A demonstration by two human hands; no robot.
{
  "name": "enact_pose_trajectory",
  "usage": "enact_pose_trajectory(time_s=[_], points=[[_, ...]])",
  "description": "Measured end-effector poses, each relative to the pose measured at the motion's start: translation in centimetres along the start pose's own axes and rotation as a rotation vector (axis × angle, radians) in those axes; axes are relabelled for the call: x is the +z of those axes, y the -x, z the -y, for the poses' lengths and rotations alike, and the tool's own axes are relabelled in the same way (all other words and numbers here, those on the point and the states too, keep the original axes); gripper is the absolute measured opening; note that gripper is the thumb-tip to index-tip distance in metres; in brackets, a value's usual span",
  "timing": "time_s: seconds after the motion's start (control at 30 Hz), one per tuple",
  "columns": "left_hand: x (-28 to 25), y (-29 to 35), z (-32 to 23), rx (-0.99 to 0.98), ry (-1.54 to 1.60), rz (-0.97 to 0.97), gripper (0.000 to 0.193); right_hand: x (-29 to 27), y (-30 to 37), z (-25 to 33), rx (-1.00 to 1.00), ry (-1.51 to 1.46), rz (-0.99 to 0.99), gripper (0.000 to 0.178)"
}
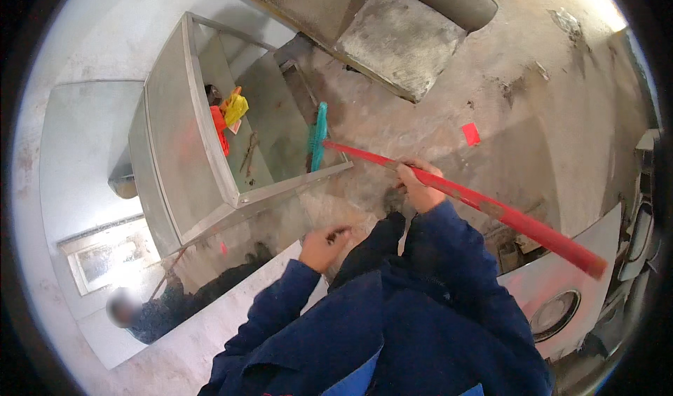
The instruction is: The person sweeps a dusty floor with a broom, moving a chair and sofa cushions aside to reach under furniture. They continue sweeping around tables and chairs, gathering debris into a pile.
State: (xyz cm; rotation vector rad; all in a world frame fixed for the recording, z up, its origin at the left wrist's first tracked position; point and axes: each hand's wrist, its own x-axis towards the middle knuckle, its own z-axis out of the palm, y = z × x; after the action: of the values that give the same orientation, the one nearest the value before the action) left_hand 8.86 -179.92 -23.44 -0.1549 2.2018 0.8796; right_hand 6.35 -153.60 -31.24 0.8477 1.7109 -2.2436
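Note:
My right hand [422,185] is wrapped around the red handle [484,205] of a broom, whose far end slants up toward the right. The broom's teal head [319,138] rests at the opening of a grey-framed cabinet [233,204]. Inside the cabinet lie a yellow crumpled bag [235,107], a red cloth-like item [220,129] and bits of debris [249,152]. My left hand [324,249] hangs in front of my body beside the cabinet, its fingers loosely curled and partly apart, with nothing visible in it.
A worn sofa [399,38] stands at the far side. On the stained floor lies a red piece of paper [470,134]. A white panel with a round dark ring [555,316] stands at the lower right. A reflective panel [210,298] at lower left shows a person's reflection.

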Motion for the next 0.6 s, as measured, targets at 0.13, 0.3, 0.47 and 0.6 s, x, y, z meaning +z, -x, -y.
enact_pose_trajectory(time_s=[0.13,0.3,0.47,0.6], points=[[-4.0,-6.6,-1.2,0.054,-0.174,-0.354,0.037,-3.3,0.8,1.4,-0.035,-0.105,-0.079,0.028],[-12.9,-21.0,1.1,0.091,-0.233,-0.973,0.047,-7.8,-2.5,-0.8,-0.055,0.047,-0.132,0.030],[-20.4,-30.5,1.0,-0.519,-0.459,-1.294,0.065,-9.1,-6.8,-5.5,-0.041,0.216,-0.207,0.032],[-24.1,-32.2,4.1,-0.735,-0.489,-1.447,0.085,-9.5,-9.4,-7.1,0.045,0.105,-0.340,0.033]])
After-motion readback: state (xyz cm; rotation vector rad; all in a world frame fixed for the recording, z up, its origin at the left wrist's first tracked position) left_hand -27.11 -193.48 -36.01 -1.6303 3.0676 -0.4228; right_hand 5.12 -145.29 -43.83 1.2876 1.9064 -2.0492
